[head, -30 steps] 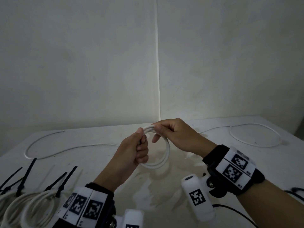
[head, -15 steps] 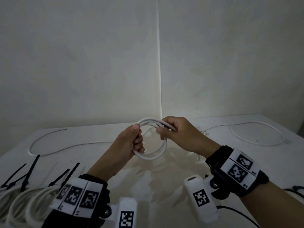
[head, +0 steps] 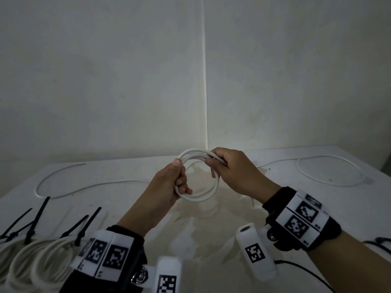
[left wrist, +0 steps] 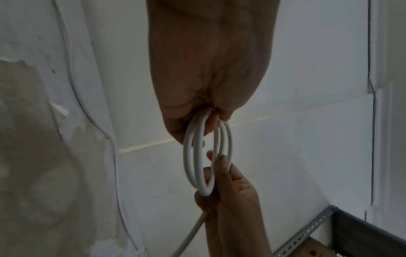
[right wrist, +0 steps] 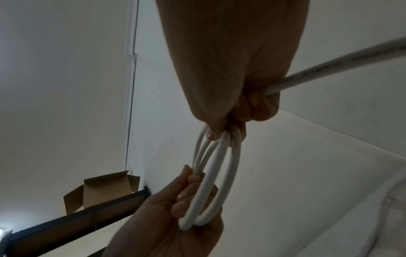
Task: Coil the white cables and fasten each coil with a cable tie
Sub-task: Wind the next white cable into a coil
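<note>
Loops of the white cable [head: 198, 180] hang at frame centre in the head view, above the table [head: 211, 240]; the left hand [head: 169, 187] curls its fingers round the coil's left side and the right hand [head: 232, 172] pinches the top. Uncoiled cable trails toward the right edge, so a tug there could likely spring the turns apart. Tied coils [head: 42, 263] lie lower left.

Left wrist view: the loops stand split into two pairs, so a loose grip risks tangling.

Right wrist view: the strands fan out below the curled right-hand fingers [right wrist: 257, 106]; one turn could slip free before any tie goes on.
</note>
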`<state>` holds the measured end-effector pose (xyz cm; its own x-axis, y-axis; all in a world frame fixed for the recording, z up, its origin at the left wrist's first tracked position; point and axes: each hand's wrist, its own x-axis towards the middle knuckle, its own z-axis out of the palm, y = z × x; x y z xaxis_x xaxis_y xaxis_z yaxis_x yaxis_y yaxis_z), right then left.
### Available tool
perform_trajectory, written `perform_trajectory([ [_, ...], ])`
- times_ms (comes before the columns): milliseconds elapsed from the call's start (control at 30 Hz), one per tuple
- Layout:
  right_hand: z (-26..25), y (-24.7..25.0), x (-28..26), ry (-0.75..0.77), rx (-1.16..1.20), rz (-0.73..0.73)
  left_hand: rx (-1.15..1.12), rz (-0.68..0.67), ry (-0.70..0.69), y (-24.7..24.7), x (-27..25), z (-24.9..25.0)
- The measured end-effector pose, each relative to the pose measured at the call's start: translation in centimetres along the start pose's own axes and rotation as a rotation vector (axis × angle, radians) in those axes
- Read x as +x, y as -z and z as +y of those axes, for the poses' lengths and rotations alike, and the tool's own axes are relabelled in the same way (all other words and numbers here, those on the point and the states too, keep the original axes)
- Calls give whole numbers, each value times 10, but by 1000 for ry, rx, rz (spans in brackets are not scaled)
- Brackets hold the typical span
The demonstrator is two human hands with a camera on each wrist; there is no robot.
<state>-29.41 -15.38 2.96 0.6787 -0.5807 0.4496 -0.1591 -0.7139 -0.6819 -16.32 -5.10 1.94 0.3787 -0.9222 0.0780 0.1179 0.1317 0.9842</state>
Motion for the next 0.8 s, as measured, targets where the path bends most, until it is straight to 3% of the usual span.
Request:
perform_trajectory([
  [200,4,1,-2,-30,99,57,-103,59,-8,-4,-1,-3],
  [333,5,5,2,3,41,174,-115,40,10,-7,-1,-1],
  [633,3,11,8,-50,29,278,-190,-6,70,-17,-7,3],
  [700,1,9,5,-69,21,250,-199,10,56,-15,-6,4],
  [800,-3,5,-3,-148,150,34,-245,55,12,-12,-2,6],
])
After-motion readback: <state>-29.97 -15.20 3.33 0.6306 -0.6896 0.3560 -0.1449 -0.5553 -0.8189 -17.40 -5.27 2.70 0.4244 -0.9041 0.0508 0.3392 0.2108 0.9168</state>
